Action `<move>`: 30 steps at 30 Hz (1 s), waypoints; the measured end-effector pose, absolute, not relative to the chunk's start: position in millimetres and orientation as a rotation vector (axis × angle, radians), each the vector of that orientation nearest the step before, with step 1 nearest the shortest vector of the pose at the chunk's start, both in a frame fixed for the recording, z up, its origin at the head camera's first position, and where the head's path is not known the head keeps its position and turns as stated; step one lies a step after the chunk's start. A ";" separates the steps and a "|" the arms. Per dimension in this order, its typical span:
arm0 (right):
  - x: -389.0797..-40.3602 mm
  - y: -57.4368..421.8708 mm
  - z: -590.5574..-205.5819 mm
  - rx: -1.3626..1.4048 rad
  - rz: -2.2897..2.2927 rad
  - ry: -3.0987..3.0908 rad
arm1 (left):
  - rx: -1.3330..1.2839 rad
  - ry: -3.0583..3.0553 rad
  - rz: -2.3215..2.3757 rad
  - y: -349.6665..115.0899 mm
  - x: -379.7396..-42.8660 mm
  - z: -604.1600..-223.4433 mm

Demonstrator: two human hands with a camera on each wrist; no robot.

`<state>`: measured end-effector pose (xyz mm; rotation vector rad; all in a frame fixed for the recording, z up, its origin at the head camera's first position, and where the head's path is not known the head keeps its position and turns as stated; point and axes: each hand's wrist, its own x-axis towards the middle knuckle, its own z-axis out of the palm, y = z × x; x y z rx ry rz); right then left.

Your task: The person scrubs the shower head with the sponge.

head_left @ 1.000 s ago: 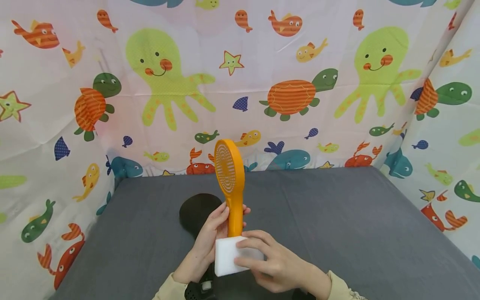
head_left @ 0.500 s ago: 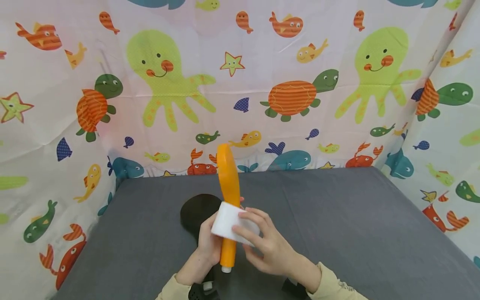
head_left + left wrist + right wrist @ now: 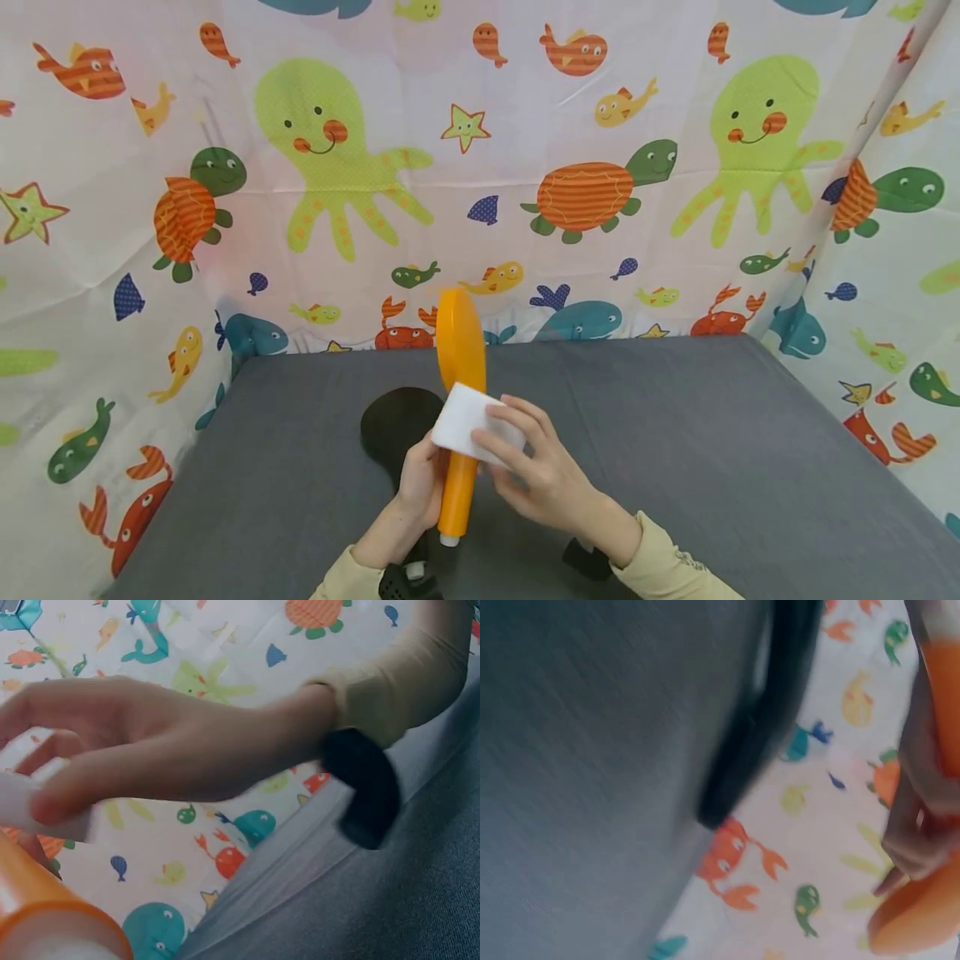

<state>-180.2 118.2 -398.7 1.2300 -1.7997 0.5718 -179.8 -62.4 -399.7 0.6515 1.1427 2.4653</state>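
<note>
**Sponge on the paddle's neck, mid-wipe**

Our right hand (image 3: 536, 479) has its fingertips (image 3: 491, 439) curled over the top face of a white sponge block (image 3: 471, 424), thumb hidden beneath; the pinch looks firm, with the fingers bent, not flat. The block is pressed against the orange paddle-shaped brush (image 3: 459, 392) where the oval head narrows into the handle.

Our left hand (image 3: 422, 483) wraps the lower handle, fingers closed round it from the left side, holding the brush upright and edge-on to the head camera. The white end cap (image 3: 447, 541) of the handle pokes out below the grip.

The left wrist view shows the right hand (image 3: 150, 746) from the side, the sponge (image 3: 30, 802) held at its fingertips and the brush's butt end (image 3: 52, 919) close in the corner. The right wrist view is blurred; only orange plastic (image 3: 922, 915) and a dark rim show.

Behind the hands a black round-headed object (image 3: 397, 425) lies flat on the grey cloth (image 3: 675, 433), backed by a sea-creature print curtain (image 3: 525, 167).

Judgement: we are in the wiping step, part-way up the brush. The next stroke calls for a steady left grip and even sponge pressure over the head.
</note>
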 end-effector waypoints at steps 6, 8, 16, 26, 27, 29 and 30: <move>-190.1 116.3 -389.1 1.140 0.767 -1.832 | 0.798 1.092 2.426 -59.6 -184.1 -403.6; -187.3 116.0 -392.4 1.169 0.765 -1.827 | 0.804 1.170 2.434 -59.9 -185.2 -403.9; -170.9 120.7 -410.7 1.444 0.487 -1.756 | 0.820 1.375 2.441 -63.6 -183.9 -395.5; -193.3 124.1 -376.8 1.100 0.648 -1.745 | 0.785 1.373 2.383 -57.5 -187.4 -403.0; -194.3 124.1 -375.5 1.083 0.678 -1.760 | 0.784 1.381 2.378 -57.2 -187.6 -403.2; -193.8 123.7 -377.6 1.077 0.707 -1.778 | 0.774 1.395 2.380 -57.0 -188.5 -403.1; -192.4 123.4 -380.9 1.086 0.710 -1.787 | 0.757 1.408 2.388 -57.1 -188.8 -402.7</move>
